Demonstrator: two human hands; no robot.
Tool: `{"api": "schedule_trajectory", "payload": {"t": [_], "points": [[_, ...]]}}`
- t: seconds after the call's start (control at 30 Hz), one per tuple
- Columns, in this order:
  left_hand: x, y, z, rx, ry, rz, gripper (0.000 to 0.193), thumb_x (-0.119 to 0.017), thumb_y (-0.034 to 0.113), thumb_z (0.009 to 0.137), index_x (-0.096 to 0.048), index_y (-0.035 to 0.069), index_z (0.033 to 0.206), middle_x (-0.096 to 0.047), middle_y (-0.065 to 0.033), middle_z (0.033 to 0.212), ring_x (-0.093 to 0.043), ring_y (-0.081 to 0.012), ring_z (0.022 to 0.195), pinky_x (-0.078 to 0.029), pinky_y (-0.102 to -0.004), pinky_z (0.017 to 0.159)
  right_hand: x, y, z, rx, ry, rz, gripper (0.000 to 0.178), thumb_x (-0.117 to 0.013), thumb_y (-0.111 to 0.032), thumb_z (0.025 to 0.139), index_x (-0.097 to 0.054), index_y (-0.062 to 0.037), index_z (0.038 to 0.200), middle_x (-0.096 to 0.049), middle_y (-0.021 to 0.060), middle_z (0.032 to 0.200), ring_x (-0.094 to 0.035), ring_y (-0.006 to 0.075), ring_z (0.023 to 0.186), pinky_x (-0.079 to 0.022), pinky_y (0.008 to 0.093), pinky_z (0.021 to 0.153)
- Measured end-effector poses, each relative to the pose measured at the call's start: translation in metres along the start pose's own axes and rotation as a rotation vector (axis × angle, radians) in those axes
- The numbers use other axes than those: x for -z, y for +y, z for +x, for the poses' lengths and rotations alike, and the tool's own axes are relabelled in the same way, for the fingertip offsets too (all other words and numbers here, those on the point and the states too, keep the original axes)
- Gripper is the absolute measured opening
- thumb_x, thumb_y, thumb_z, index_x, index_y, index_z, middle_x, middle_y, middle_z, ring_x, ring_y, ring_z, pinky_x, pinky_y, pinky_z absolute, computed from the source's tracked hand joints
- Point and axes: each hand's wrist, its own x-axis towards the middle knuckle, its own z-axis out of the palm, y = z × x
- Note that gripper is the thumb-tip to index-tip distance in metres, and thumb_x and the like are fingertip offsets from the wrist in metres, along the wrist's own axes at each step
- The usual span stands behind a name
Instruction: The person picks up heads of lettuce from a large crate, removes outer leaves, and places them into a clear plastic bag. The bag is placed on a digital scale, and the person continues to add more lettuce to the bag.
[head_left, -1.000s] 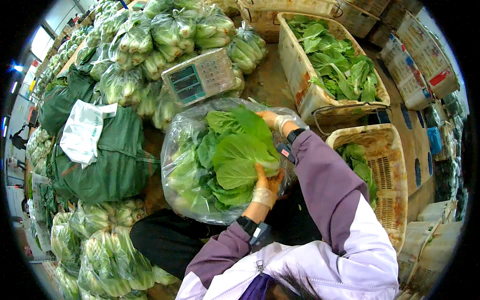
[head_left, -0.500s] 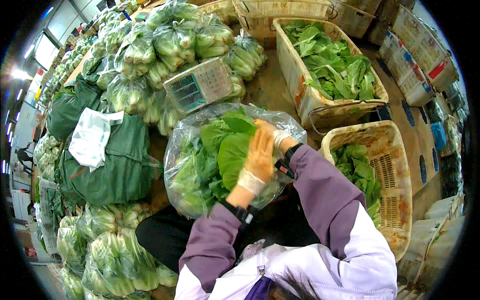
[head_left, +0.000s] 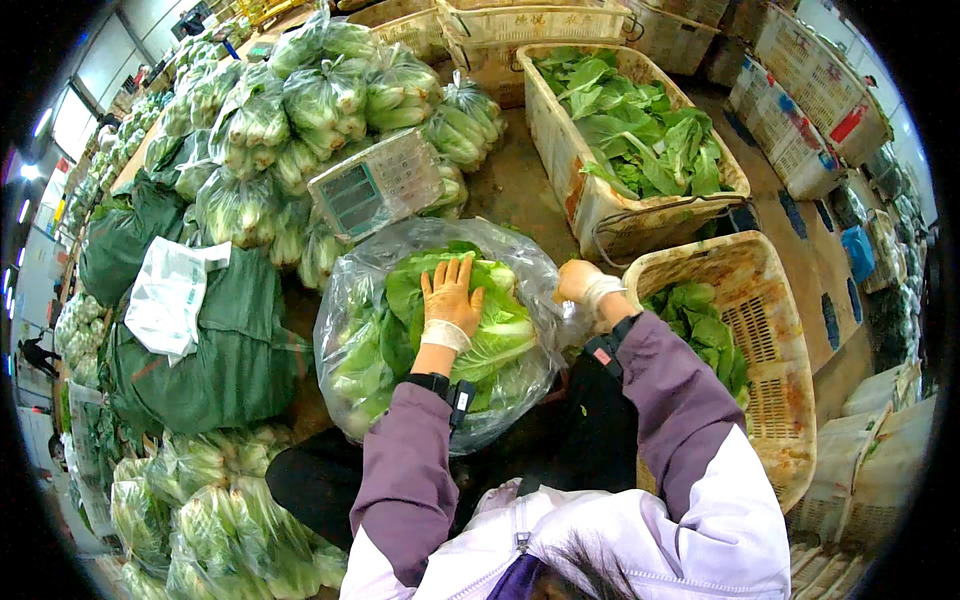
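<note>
**Indoor produce floor heaped with greens, left palm flat on leaves**

Brown floor [head_left: 508, 185] under bagged greens [head_left: 330, 105] piled far left, green sacks [head_left: 215, 375] nearer on the left with a white bag [head_left: 165, 295] on top, scale [head_left: 375, 185] tilted at the far side of the middle. Leafy greens [head_left: 500, 340] in the middle, inside a clear bag [head_left: 475, 235] just ahead of the dark trousers [head_left: 320, 480]. Left hand [head_left: 450, 302] laid on top of the leaves, fingers a little apart, clamped on nothing. Right hand [head_left: 582, 283] at the right edge of the clear bag, fingers curled together; unclear from this view whether pinching plastic.

Probably best to press with the whole left palm, lightly and evenly, to avoid snapping ribs or bruising leaves. Steady the plastic on the right without pulling hard enough to tear or tip.

Broad, crinkled leaves, darker green on the left, paler on the right, with a thick whitish rib showing; seemingly fresh. More loose leaves in a far crate [head_left: 553, 140] and a nearer crate [head_left: 790, 345], both to the right.
</note>
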Motion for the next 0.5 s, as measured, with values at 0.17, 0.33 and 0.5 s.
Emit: {"api": "schedule_trajectory", "payload": {"t": [0.17, 0.33, 0.5], "points": [[-0.012, -0.033, 0.001, 0.073, 0.018, -0.137, 0.054, -0.051, 0.032, 0.084, -0.037, 0.010, 0.131, -0.042, -0.0116, 0.128, -0.034, -0.0306, 0.122, -0.020, -0.0497, 0.103, 0.041, -0.050, -0.079, 0.500, -0.300, 1.548, 0.014, -0.057, -0.012, 0.077, -0.060, -0.0007, 0.083, -0.060, 0.0045, 0.073, -0.057, 0.0141, 0.066, -0.047, 0.0280, 0.062], [-0.023, -0.025, -0.004, 0.109, 0.070, -0.247, 0.055, -0.053, 0.035, 0.082, -0.039, 0.011, 0.130, -0.041, -0.0129, 0.130, -0.035, -0.0323, 0.121, -0.022, -0.0481, 0.103, 0.113, -0.053, -0.129, 0.258, 0.122, 1.934, 0.019, -0.059, -0.021, 0.078, -0.059, -0.0038, 0.085, -0.059, 0.0053, 0.075, -0.056, 0.0165, 0.062, -0.046, 0.0321, 0.051], [-0.030, -0.037, -0.001, 0.196, 0.139, -0.303, 0.060, -0.053, 0.034, 0.083, -0.033, 0.009, 0.134, -0.036, -0.0166, 0.134, -0.032, -0.0347, 0.124, -0.025, -0.0443, 0.103, 0.155, -0.113, -0.160, 0.359, 0.129, 2.094, 0.018, -0.056, -0.015, 0.077, -0.056, -0.0025, 0.089, -0.060, 0.0091, 0.079, -0.057, 0.0195, 0.065, -0.046, 0.0310, 0.049]]}}
